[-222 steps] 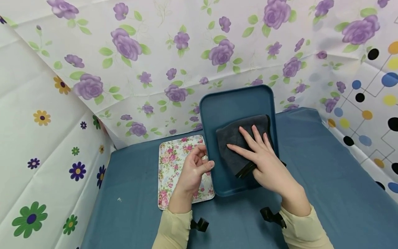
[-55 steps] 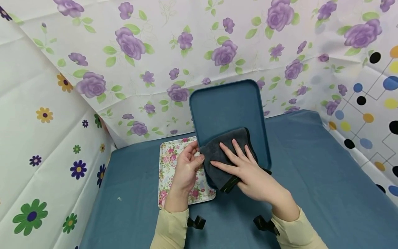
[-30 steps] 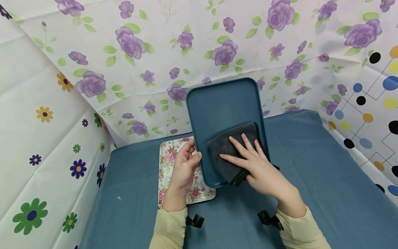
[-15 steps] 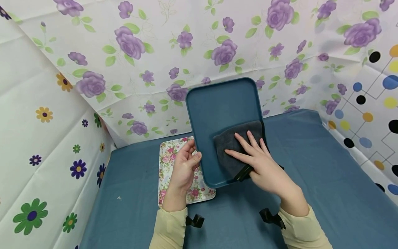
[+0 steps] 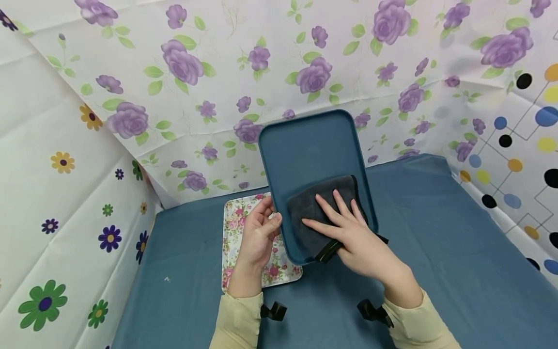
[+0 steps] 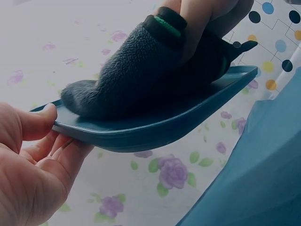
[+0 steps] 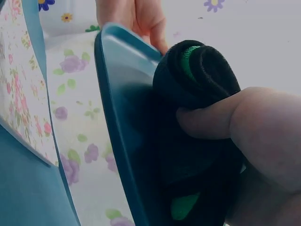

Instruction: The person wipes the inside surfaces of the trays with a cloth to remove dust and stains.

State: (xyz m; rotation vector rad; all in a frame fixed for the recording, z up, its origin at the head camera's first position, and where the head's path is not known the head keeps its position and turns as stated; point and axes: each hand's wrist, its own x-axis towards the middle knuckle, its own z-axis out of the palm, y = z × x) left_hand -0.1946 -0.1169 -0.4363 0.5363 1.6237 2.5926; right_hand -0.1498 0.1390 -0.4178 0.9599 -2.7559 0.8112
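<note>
At the middle of the head view, my left hand (image 5: 258,237) pinches the left rim of a dark blue rectangular tray (image 5: 309,145), holding it tilted up; in the left wrist view the thumb (image 6: 40,123) lies over the rim and the fingers are underneath. A folded dark grey cloth (image 5: 305,203) with black edging covers the tray's lower part. My right hand (image 5: 357,242) lies on it, four fingers spread over the top. The right wrist view shows the thumb (image 7: 207,123) against the cloth's rolled fold (image 7: 197,70), holding it from the near side.
A white floral tray (image 5: 235,242) lies on the blue tablecloth (image 5: 187,305), partly behind the blue tray and left hand. Flower-printed sheets (image 5: 209,63) rise at the back and left, with a dotted sheet (image 5: 523,160) on the right.
Over the last seconds the right hand has slid the cloth back and forth across the tray, most recently left and slightly down. The blue tray has shifted left since the oldest frame, still gripped.
</note>
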